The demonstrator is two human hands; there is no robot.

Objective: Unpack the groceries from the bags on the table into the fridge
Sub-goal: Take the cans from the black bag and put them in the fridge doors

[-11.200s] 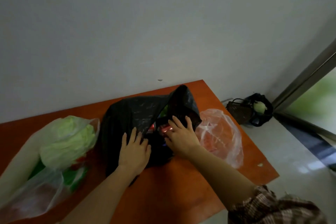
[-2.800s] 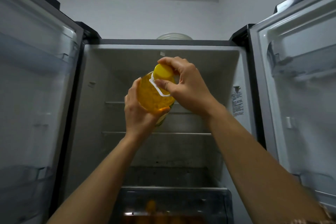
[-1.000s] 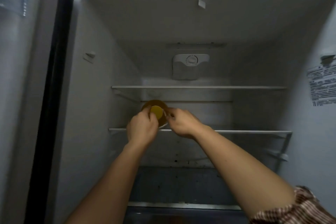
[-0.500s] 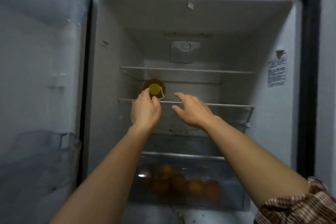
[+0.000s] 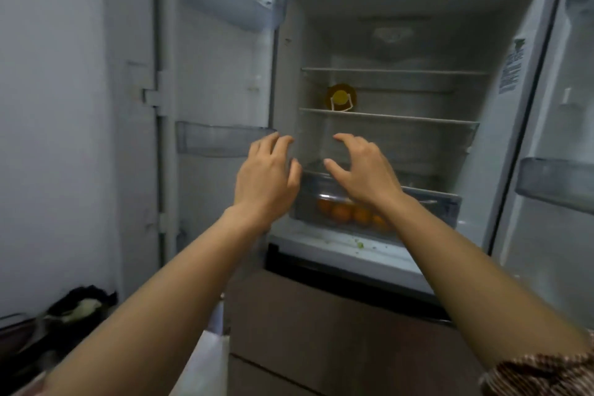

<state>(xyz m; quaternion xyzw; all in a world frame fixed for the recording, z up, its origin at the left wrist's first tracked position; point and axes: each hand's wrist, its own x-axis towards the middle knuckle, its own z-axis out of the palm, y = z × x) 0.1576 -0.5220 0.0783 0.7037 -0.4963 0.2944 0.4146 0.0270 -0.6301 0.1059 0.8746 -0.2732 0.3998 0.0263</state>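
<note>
Both hands had drawn back from the shelf since the moment before, when the left one was up at the bottle's cap. Now the left hand (image 5: 263, 177) and the right hand (image 5: 363, 170) hung in front of the open fridge (image 5: 514, 42), fingers spread and loosely bent, gripping nothing. They were near each other but apart.

One yellow bottle (image 5: 341, 98) lay on its side on the lower shelf (image 5: 401, 117), at its left end, cap toward the camera. The upper shelf (image 5: 395, 71) sat just above it, making two shelves in all.

Below them was one clear drawer (image 5: 443, 206) holding oranges (image 5: 342, 212). Four could be counted; the right wrist hid whatever lay beyond. A few green crumbs (image 5: 360, 244) lay on the ledge under the drawer.

Two bins showed on the left door (image 5: 221, 74) and two on the right door (image 5: 553, 138). One dark bag (image 5: 80, 302) sat on the floor at lower left.
</note>
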